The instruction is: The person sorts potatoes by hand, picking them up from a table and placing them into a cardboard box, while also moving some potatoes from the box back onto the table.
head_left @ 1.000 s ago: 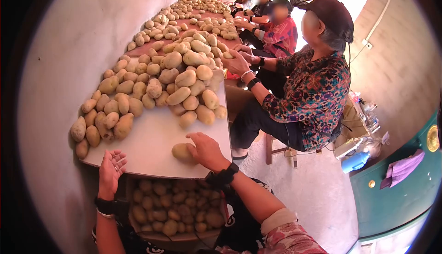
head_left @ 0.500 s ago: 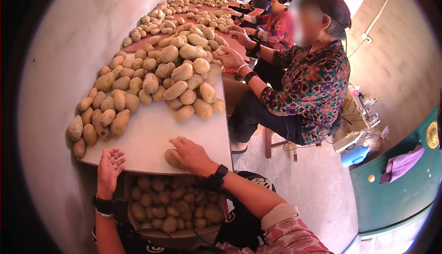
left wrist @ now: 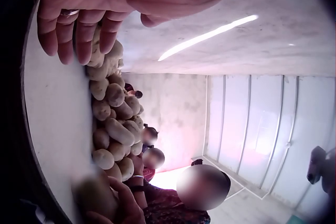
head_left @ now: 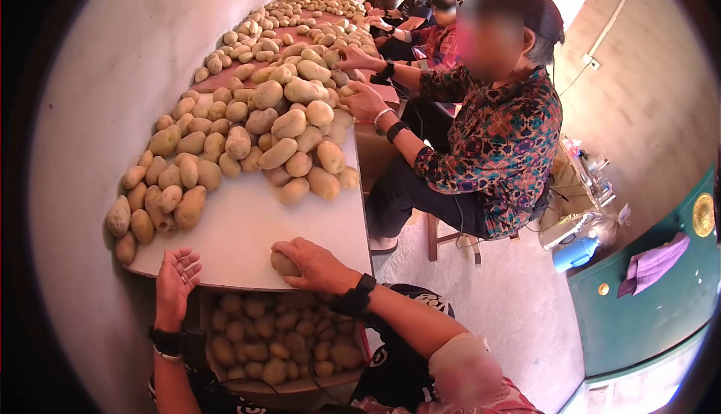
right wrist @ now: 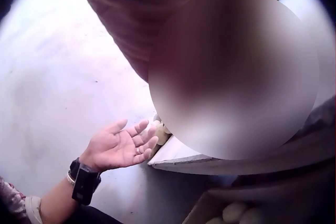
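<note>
My right hand (head_left: 321, 265) grips a single potato (head_left: 284, 264) close over the near part of the white tabletop (head_left: 233, 241), with the fingers over its far side. The same potato (left wrist: 97, 198) shows blurred at the bottom of the left wrist view. Nothing lies in my left hand (head_left: 176, 283), held palm up with loosely bent fingers at the table's near left corner. Its ring and spread fingers show in the right wrist view, where a blurred patch hides most of my right hand. Beyond both hands rises a big potato pile (head_left: 266, 121).
Under the table edge stands a box (head_left: 323, 384) full of potatoes. A wall (head_left: 90, 151) runs along the left. At the table's right side sits a person in a patterned shirt (head_left: 488, 144), hands at the pile. Several people sit farther back. A green cabinet (head_left: 653, 324) stands right.
My right hand has drawn the potato slightly toward the near edge. My left hand stays much the same. The neighbouring person's hands have parted, one reaching onto the pile.
</note>
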Motion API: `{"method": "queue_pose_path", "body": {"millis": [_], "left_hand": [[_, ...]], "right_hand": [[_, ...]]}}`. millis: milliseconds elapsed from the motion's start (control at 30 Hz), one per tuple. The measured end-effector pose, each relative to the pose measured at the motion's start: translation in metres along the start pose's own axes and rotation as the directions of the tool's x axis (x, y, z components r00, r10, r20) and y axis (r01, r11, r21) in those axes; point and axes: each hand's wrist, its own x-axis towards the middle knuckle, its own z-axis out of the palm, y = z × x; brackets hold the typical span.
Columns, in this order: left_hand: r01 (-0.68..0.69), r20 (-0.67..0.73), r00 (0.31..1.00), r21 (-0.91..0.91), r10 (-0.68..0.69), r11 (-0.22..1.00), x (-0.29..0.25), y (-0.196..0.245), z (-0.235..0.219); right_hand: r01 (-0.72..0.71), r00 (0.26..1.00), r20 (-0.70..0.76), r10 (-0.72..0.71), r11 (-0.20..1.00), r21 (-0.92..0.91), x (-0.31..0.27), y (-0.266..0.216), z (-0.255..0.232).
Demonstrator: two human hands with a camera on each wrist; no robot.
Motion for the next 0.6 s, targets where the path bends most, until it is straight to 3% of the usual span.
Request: {"method": "queue_pose_path", "body": {"millis": [600], "left_hand": [[0.029, -0.007, 1.0, 0.072, -0.028, 0.997, 0.021, -0.011, 0.011]], "right_hand": [[0.012, 1.0, 0.019, -0.012, 0.999, 0.041, -0.017, 0.011, -0.014]]}}
